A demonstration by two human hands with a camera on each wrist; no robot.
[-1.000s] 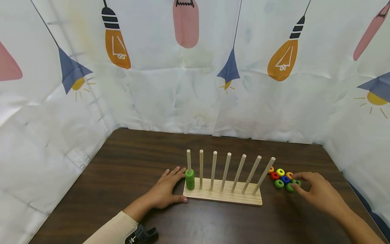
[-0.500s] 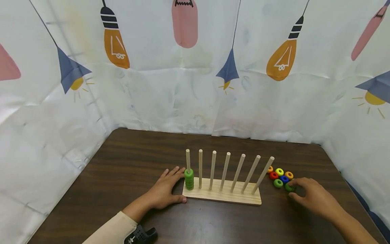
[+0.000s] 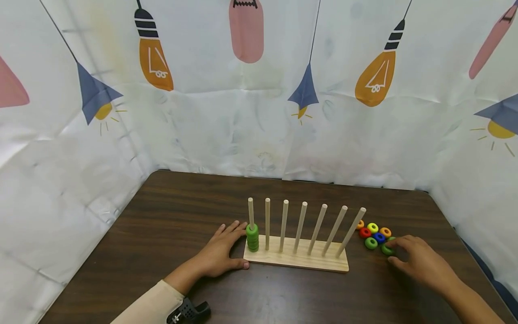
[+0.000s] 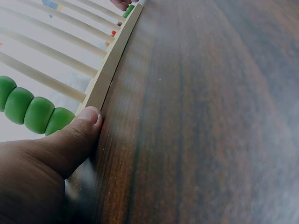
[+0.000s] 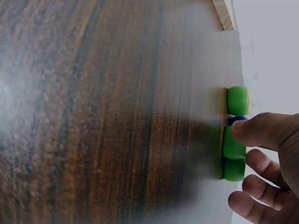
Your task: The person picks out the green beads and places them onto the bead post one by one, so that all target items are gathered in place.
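A wooden peg stand (image 3: 293,259) with several upright pegs stands in the middle of the table. Several green beads (image 3: 252,237) are stacked on its leftmost peg. My left hand (image 3: 220,253) rests flat at the stand's left end, fingers spread, thumb at the front corner of the base. My right hand (image 3: 425,263) pinches a green bead (image 5: 234,143) lying at the front of a loose bead group; the thumb shows against it in the right wrist view, while the index finger is hidden there. Another green bead (image 5: 234,169) sits right beside it.
Close by lie a third loose green bead (image 3: 371,243), a blue bead (image 3: 379,237), a red bead (image 3: 365,232), a yellow bead (image 3: 372,228) and an orange bead (image 3: 385,232). A printed cloth (image 3: 243,135) hangs behind the dark wooden table (image 3: 194,193).
My right hand has shifted from the rightmost green bead to the one in front of it, which has slid slightly right. My left hand and the stand have stayed put.
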